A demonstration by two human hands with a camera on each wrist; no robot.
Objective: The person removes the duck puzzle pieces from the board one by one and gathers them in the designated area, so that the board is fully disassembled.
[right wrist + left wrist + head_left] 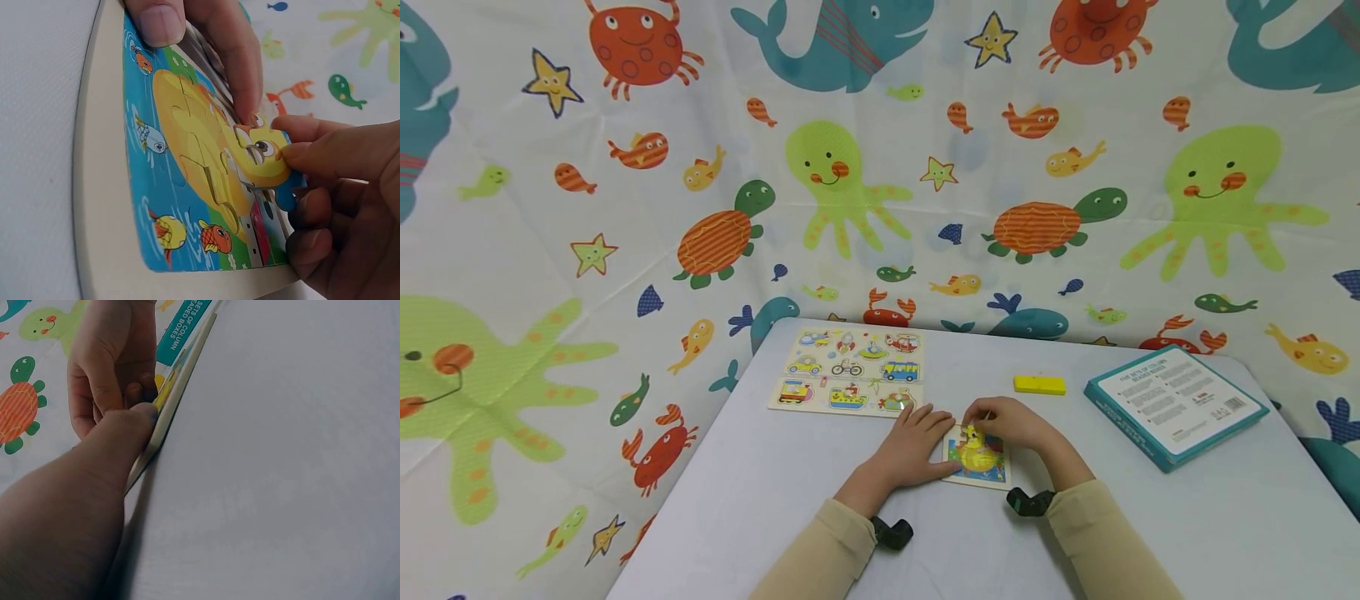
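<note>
A small square duck puzzle [979, 460] with a pale wooden frame lies on the table. My right hand [1011, 423] pinches a puzzle piece [265, 153] showing the duck's head, between thumb and fingers. In the right wrist view that piece is tilted above the board's upper part, its lower edge close to the duck's body [187, 125]. My left hand [913, 448] lies spread at the board's left side, its thumb [161, 24] resting on the lower left of the picture. Seen from the left wrist, the board's edge [181, 381] runs beside that thumb.
Beyond my left hand lies a larger vehicle puzzle board [850, 372]. A yellow block [1039, 385] sits behind my right hand. To the right is a teal and white box [1176, 407]. A sea-animal curtain [880, 208] hangs along the table's back edge.
</note>
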